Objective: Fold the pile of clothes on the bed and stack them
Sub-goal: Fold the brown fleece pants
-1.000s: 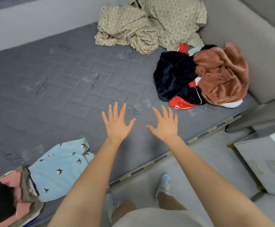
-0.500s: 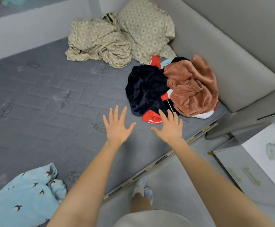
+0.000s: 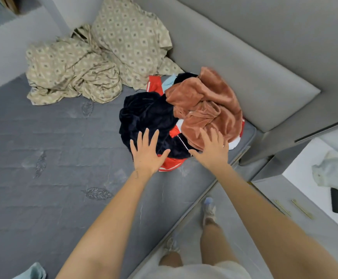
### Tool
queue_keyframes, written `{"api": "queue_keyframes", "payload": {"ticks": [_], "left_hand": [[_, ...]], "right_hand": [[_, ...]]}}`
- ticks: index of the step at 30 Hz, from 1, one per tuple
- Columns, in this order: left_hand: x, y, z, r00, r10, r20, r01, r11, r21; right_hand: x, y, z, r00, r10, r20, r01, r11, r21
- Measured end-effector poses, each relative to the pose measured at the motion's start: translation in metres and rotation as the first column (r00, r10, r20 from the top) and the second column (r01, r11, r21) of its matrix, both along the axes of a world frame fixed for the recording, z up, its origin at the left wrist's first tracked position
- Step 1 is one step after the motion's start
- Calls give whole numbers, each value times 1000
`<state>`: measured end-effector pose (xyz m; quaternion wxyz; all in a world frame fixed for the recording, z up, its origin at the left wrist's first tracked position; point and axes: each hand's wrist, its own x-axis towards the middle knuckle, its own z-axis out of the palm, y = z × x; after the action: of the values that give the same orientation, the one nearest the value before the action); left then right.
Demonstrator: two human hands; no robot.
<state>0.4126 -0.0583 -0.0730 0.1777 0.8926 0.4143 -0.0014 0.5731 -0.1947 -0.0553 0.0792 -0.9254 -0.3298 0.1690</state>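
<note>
The pile of clothes (image 3: 184, 117) lies crumpled at the corner of the bed (image 3: 53, 158), beside the padded headboard (image 3: 244, 67) and near the side edge, so the person standing there can reach it. Both arms are stretched forward. The left hand (image 3: 146, 156) is over the dark garment (image 3: 148, 115), and the right hand (image 3: 212, 150) is over the brown garment (image 3: 208, 105). Both have spread fingers and grasp nothing, probably ready to take one piece. I cannot tell whether they touch the cloth.

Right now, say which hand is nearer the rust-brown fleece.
Right. The right hand is at the lower edge of the rust-brown fleece; the left hand is over the navy garment.
</note>
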Motion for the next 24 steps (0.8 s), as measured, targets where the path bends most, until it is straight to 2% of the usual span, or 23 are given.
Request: {"api": "queue_keyframes", "payload": {"ticks": [6,10,14,18,24], "left_hand": [[105,13,-19,999,7,-37,-6,1000,13],[176,16,-36,995,90,-50,-91,995,-31],[231,14,-57,979,203,-27,-205,968,-145],[269,15,-86,960,278,-39,-279,934,-222],[319,35,-158,954,292,-68,-299,912,-281]], "right_hand": [[116,9,-14,998,-17,-66,15,1000,-27],[193,24,-21,993,92,-69,-98,992,-80],[255,39,-38,979,189,-74,-197,972,-125],[295,57,-67,963,222,-154,-248,952,-179],[331,86,-144,950,177,-257,-235,948,-215]]}}
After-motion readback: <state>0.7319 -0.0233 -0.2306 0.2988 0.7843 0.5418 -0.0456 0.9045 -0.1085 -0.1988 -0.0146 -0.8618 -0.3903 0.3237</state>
